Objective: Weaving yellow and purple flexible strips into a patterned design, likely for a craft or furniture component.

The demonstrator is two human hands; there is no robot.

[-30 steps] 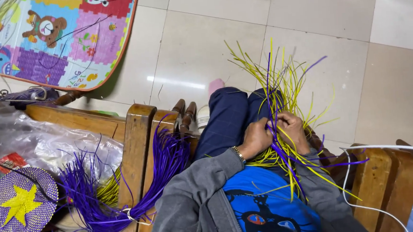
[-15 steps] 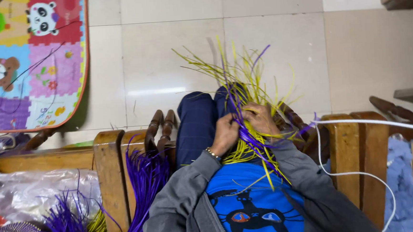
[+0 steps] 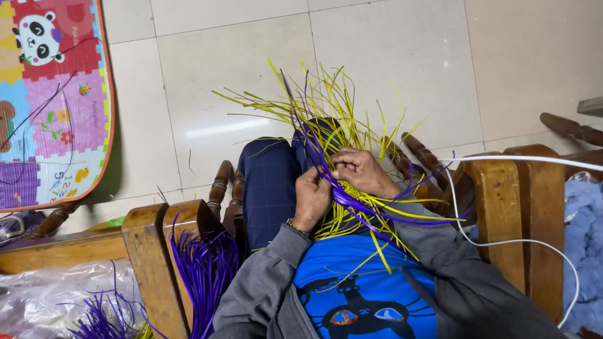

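Note:
A woven piece of yellow and purple strips rests on my lap, its loose ends fanning out over the floor. My left hand grips the weave from the left, fingers closed on the strips. My right hand pinches purple strips that trail down across my blue shirt. The two hands nearly touch at the centre of the weave. The woven core itself is mostly hidden beneath them.
A bundle of purple strips hangs over the wooden chair arm to my left, beside clear plastic bags. A colourful play mat lies on the tiled floor. A white cord crosses the right wooden arm.
The view has swung right and tilted, so the mat and left-side clutter slid away. My hands stay on the weave, the right hand shifting strips slightly upward.

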